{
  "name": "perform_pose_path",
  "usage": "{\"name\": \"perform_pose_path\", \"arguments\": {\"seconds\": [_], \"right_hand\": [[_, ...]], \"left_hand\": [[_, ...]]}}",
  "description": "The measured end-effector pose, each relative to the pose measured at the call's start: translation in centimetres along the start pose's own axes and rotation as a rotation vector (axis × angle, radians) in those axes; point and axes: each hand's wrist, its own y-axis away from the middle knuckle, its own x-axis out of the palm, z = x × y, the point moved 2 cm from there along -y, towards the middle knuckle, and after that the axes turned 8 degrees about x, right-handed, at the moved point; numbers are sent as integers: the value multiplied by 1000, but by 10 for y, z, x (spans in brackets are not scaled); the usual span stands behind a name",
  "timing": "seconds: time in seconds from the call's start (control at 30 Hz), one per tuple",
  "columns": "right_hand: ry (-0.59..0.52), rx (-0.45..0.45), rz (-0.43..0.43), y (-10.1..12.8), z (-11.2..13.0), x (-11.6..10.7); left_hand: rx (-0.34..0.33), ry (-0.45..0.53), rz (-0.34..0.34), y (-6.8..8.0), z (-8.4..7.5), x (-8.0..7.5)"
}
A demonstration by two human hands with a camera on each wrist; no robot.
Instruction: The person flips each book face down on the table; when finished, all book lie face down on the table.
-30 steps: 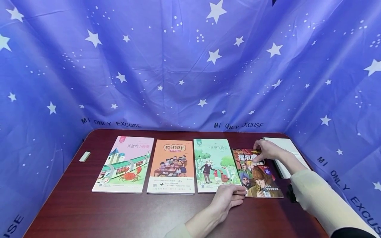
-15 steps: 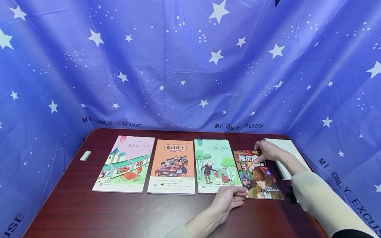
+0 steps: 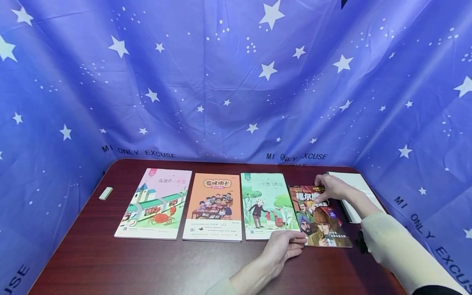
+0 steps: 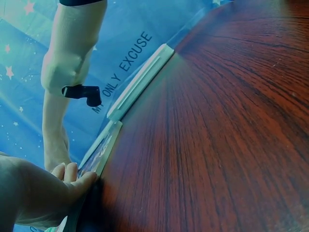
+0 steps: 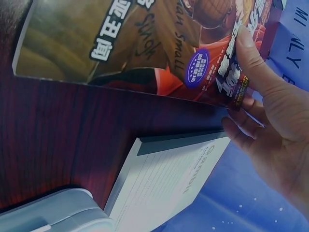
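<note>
Four books lie in a row on the counter [image 3: 92, 254]. Right hand [image 3: 332, 186] pinches the detective book [image 3: 318, 217] at its far corner; left hand [image 3: 282, 246] fingers curl on its near-left corner, likely squaring it beside the green book [image 3: 265, 205].

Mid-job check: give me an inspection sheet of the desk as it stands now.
Surface: dark wooden table.
Job's things: detective comic, last in a row of four books.
Clutter: pink book, orange book, green book, white notepad, eraser.
Hands: left hand pinches the comic's near corner; right hand grips its far edge.
Cables: nothing seen.
Surroundings: blue star-printed cloth.
</note>
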Motion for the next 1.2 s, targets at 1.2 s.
{"name": "perform_pose_path", "arguments": {"seconds": [1.2], "right_hand": [[-105, 24, 63, 11, 1, 5]], "left_hand": [[-63, 111, -73, 13, 5, 8]]}}
